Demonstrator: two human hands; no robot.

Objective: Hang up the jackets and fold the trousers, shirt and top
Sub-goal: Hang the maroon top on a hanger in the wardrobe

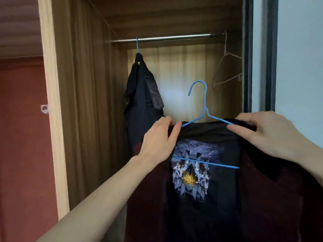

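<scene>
1. Here, both arms reach forward and up from the lower corners of the view, bare to the elbow, meeting at the shoulders of a dark jacket (206,212) held up in front of an open wardrobe (87,102).
2. The left hand (159,138) comes in from the lower left with its back to the camera; its fingers curl over the jacket's left shoulder edge and the thumb lies along the top, pinching cloth beside the arm of a blue wire hanger (204,109).
3. The right hand (267,133) comes in from the right, palm turned down, fingers curled over the jacket's right shoulder and the index fingertip pressed on the fabric where the hanger's other arm disappears under it.
4. The hanger sits inside the jacket: its hook stands free above the collar, tilted slightly, and its bottom bar crosses a printed panel (194,172) on the lining that shows a golden sun face.
5. The hook is below the metal rail (166,38) and apart from it, not hung.
6. On the rail's left part another dark jacket (143,105) already hangs from a second blue hanger (137,45).
7. At the rail's right end a pale empty hanger (227,67) hangs against the wardrobe's side.
</scene>
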